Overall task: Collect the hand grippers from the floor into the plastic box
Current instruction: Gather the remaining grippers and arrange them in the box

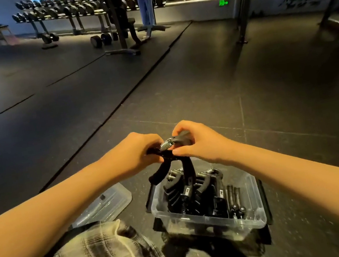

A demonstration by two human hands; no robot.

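Hand gripper [186, 168] pinched between left hand [136, 154] and right hand [200, 143]; held above plastic box [213, 222].

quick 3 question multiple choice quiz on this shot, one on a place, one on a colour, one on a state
1. Where is the lid of the plastic box?
A. snapped on the box
B. flat on the floor, left of the box
C. on the dumbbell rack

2. What colour is the spring of the hand gripper being held?
A. silver
B. red
C. yellow

3. How is that hand gripper held?
A. it lies loose on the floor
B. by one hand only
C. by both the left hand and the right hand

Answers:
1 B: the clear lid lies on the floor beside the box, near the person's knee.
2 A: the coil shines metallic silver between the hands.
3 C: fingers of both hands close around its top, with the handles hanging down.
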